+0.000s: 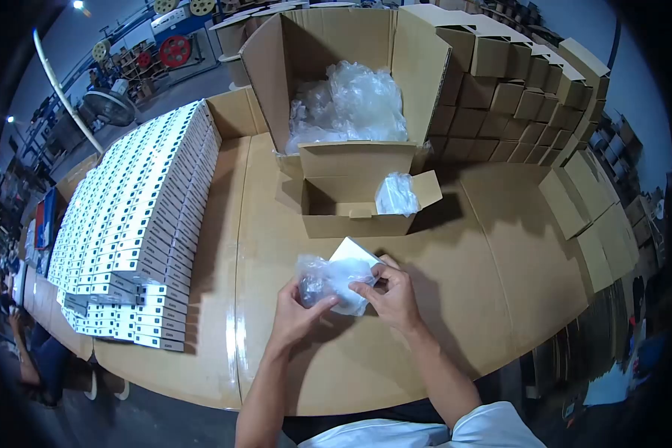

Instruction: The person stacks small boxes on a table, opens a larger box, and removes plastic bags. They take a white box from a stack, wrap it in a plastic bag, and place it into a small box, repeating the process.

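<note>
Bag [315, 278] and white box [355, 251], one of each, are in both hands over the table [291, 373], just in front of one open carton [343, 227]. Left hand [297, 310] has the bag's left side, thumb stretched inward. Right hand [392, 295] pinches at bag and box, thumb near bent fingers, forearms angling in. One wrapped item [397, 196] sits in that carton; one big box [337, 41] behind holds heaped plastic [358, 101], too tangled to count. White stack [138, 198] left, brown stack [493, 104] right: way too many to count.

Glossy plastic film [315, 278], smooth card box [353, 252], matt cardboard carton [332, 226]
</note>
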`<move>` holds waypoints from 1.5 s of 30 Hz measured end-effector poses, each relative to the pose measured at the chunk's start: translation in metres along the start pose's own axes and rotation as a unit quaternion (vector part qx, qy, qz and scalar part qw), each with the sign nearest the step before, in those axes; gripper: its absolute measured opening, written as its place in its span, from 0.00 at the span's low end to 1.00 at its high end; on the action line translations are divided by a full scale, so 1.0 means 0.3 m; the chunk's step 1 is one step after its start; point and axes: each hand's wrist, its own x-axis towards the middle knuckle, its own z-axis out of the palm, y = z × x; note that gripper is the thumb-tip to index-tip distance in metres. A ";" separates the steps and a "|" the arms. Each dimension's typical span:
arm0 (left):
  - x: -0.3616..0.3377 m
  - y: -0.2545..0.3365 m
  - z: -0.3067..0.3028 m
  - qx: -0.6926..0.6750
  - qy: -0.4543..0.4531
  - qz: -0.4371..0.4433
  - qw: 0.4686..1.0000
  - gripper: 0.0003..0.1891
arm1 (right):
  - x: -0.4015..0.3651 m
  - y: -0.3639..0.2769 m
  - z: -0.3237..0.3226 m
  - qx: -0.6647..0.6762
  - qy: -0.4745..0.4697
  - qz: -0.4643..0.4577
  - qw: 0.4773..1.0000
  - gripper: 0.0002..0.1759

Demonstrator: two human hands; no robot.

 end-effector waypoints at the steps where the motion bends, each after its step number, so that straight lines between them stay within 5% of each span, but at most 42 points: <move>1: -0.001 0.016 0.017 0.019 0.000 -0.008 1.000 0.18 | 0.000 -0.006 0.000 0.000 -0.009 -0.002 1.000 0.10; 2: -0.011 0.039 0.038 0.000 0.034 -0.089 0.995 0.19 | 0.004 -0.017 -0.008 -0.008 0.003 -0.055 0.998 0.10; 4: -0.010 0.020 0.037 0.040 0.027 -0.042 0.998 0.18 | 0.020 -0.070 -0.032 -0.024 0.026 -0.160 0.987 0.11; 8: -0.012 0.007 0.040 0.040 0.003 -0.026 0.999 0.19 | 0.019 -0.065 -0.088 0.095 0.173 -0.115 0.974 0.14; 11: -0.011 -0.016 0.040 0.055 -0.017 -0.023 0.998 0.19 | 0.032 -0.119 -0.113 0.195 0.143 -0.166 0.956 0.37; 14: -0.009 -0.026 0.050 0.061 -0.025 -0.025 0.998 0.19 | 0.032 -0.093 -0.104 0.171 0.135 -0.184 0.958 0.38; 25: -0.011 -0.021 0.067 0.057 0.001 -0.019 0.998 0.18 | 0.013 -0.065 -0.089 0.160 0.047 -0.173 0.971 0.30; 31: -0.008 -0.030 0.056 0.092 0.003 -0.021 0.995 0.17 | 0.017 -0.065 -0.082 0.142 0.083 -0.126 0.978 0.28; 34: -0.008 -0.019 0.061 0.089 0.005 -0.020 0.996 0.17 | 0.033 -0.058 -0.078 0.103 0.149 -0.201 0.963 0.26; 45: -0.004 -0.040 0.052 0.108 0.013 0.012 0.994 0.17 | 0.010 -0.068 -0.070 0.115 0.090 -0.200 0.969 0.29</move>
